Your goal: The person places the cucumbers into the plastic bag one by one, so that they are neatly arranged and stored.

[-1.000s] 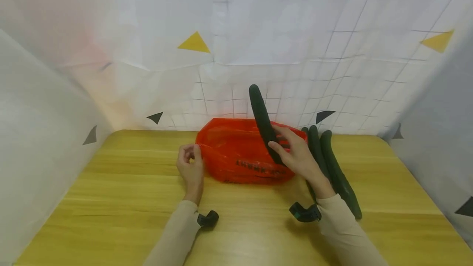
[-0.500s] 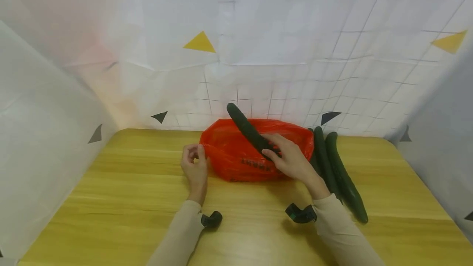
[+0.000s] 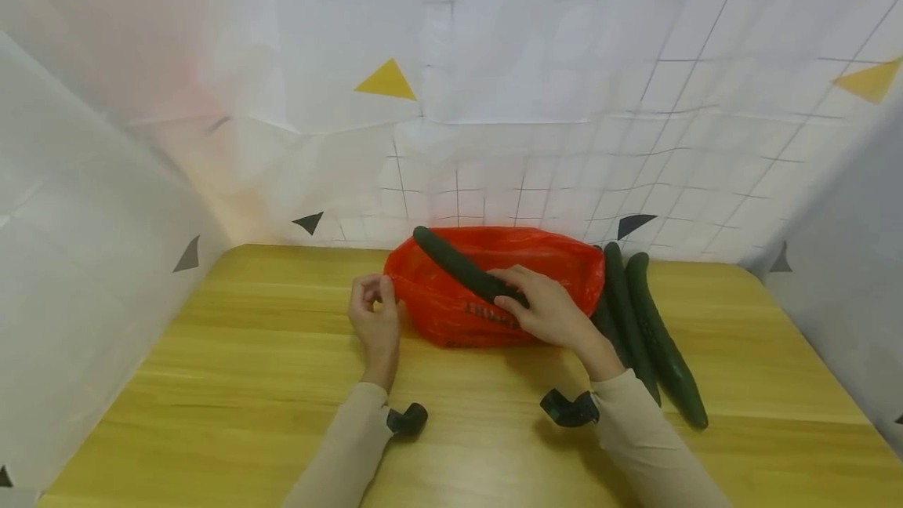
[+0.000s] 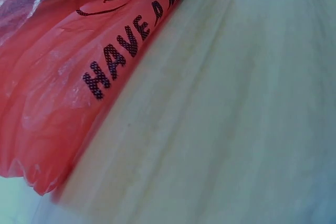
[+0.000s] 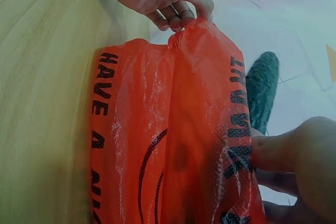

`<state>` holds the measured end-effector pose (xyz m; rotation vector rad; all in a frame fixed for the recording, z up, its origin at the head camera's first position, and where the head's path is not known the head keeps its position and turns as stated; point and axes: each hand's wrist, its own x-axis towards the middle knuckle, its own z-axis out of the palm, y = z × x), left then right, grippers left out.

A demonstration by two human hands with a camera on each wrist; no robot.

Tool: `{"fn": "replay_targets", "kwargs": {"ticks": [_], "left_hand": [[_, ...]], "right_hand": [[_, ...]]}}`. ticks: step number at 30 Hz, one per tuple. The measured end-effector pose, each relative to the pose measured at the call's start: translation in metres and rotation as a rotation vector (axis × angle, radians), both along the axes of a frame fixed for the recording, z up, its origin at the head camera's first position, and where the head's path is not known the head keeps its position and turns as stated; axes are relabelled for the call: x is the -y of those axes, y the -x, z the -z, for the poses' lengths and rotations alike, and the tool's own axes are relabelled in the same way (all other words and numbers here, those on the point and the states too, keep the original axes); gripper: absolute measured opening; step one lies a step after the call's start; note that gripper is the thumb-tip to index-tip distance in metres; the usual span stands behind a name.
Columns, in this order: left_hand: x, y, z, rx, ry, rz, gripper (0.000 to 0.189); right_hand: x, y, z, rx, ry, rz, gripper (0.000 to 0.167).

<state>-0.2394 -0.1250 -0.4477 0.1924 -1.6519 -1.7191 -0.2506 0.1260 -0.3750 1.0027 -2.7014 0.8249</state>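
Cucumber (image 3: 455, 261) is gripped at its near end by the right hand (image 3: 546, 308), fingers and thumb wrapped round it, and is held aslant over the open mouth of the red bag (image 3: 451, 328), its far end pointed toward the bag's back left rim (whether the plastic is touched by it cannot be told). The bag's left rim is pinched between the thumb and fingers of the left hand (image 3: 375, 316), and dark lettering (image 4: 97, 80) is printed on the bag's front. Just right of the bag, three more cucumbers (image 3: 665, 339) are laid side by side on the desk (image 3: 247, 351), the one nearest the bag only partly visible. Behind the bag, a white sheet (image 3: 508, 77) marked with yellow triangles (image 3: 388, 82) is seen.
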Motion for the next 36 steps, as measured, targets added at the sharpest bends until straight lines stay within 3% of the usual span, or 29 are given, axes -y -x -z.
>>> {"fn": "replay_targets", "kwargs": {"ticks": [3, 10, 14, 18, 36], "left_hand": [[0.001, 0.002, 0.002, -0.012, -0.014, -0.004, 0.024], [-0.005, -0.012, -0.019, -0.07, -0.006, 0.011, 0.02], [-0.006, -0.014, -0.022, -0.06, -0.017, 0.02, 0.02], [-0.005, -0.014, -0.021, -0.036, -0.021, 0.028, 0.02], [-0.004, -0.012, -0.018, -0.075, -0.01, 0.029, 0.021]], "right_hand": [[0.001, 0.0, 0.0, 0.008, -0.01, -0.021, 0.041], [0.002, 0.004, 0.007, 0.063, -0.044, -0.053, 0.039], [0.001, 0.006, 0.01, 0.083, -0.045, -0.057, 0.038], [0.001, 0.006, 0.012, 0.097, -0.037, -0.068, 0.037], [0.001, 0.008, 0.018, 0.17, -0.062, -0.08, 0.035]]}}
